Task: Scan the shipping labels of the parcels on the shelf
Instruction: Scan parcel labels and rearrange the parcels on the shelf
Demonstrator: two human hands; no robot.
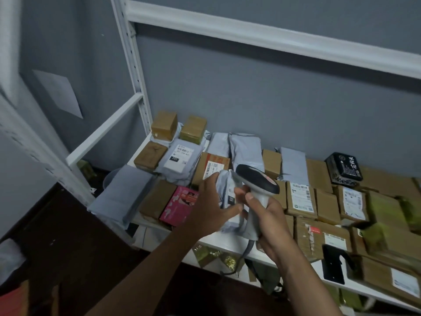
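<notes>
Left hand (213, 202) grips the grey mailer (225, 197) above the shelf (227, 244), label turned up for reading (partly hidden); right hand (270, 221) clutches the scanner (257, 181), head aimed at it

My left hand (211, 201) reaches forward, fingers spread, thumb out. My right hand (267, 215) has its grip curled tight, forearm angled up.

parcels (300, 199) crowd the shelf (218, 244) edge to edge; open air above, below the upper rail (273, 35)
</notes>
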